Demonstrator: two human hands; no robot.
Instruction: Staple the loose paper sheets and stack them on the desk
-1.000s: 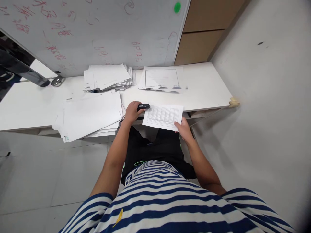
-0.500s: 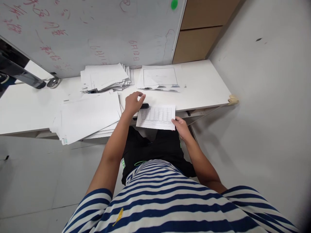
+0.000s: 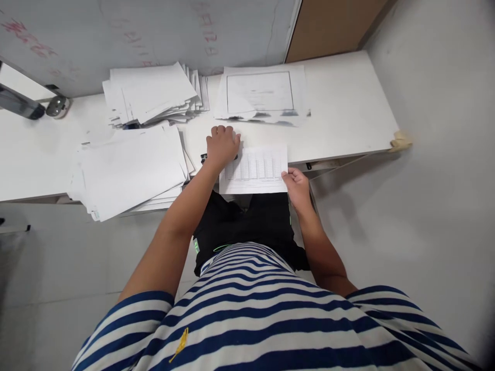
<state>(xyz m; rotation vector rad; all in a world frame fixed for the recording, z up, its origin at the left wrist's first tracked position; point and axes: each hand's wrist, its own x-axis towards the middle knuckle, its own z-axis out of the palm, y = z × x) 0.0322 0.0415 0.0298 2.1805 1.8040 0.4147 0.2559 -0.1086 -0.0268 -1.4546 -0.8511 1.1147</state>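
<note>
My right hand [image 3: 297, 186] pinches the right edge of a white printed sheet [image 3: 257, 170] with a table of columns on it. The sheet lies at the desk's front edge, its near side jutting out over my lap. My left hand [image 3: 223, 148] lies palm down over a black stapler [image 3: 203, 157], fingers bent over it, at the sheet's left end. Most of the stapler is hidden under the hand; only its ends show.
A stack of papers [image 3: 135, 172] overhangs the desk's front edge on the left, with another stack [image 3: 150, 93] behind it. Sheets with a framed box [image 3: 263, 93] lie toward the back. A whiteboard [image 3: 162, 31] stands behind the white desk [image 3: 340, 108]. Yellowish padding [image 3: 401, 141] covers the right corner.
My left hand has come down from above the stapler onto it. My right hand still holds the sheet's edge. The view has tilted downward.
</note>
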